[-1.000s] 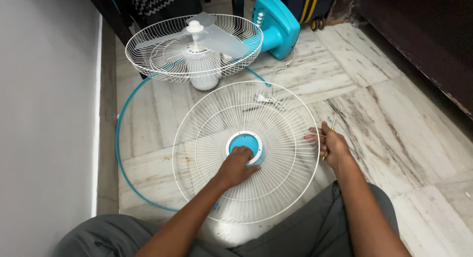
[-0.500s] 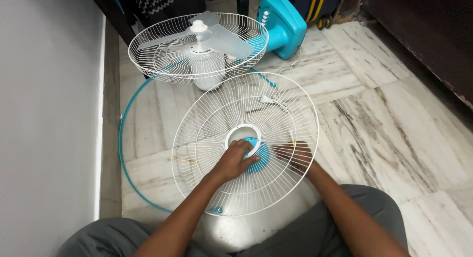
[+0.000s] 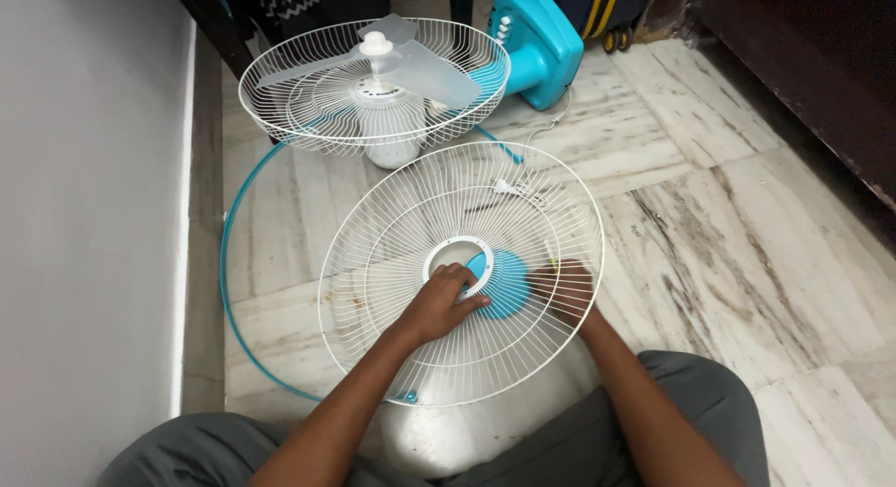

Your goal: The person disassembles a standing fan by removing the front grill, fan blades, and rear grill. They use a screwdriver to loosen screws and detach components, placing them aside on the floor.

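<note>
Left hand fingers grip white fan guard centre ring; right hand behind mesh, fingers' state unclear.

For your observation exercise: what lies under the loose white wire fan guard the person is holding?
Under the white wire guard, through the wires, show a blue round cap, the right hand and marble floor. The left hand grips the centre ring from above. The right hand's fingers are too blurred to make out.

Front grille: round white wire guard, thin spokes fanning from a white centre ring to the rim, held tilted above the marble floor.
Centre cap: round blue disc, off the ring, lying under the wires just right of the opening.
Grip: left hand on the ring; right hand beneath the wires, beside the cap.
</note>
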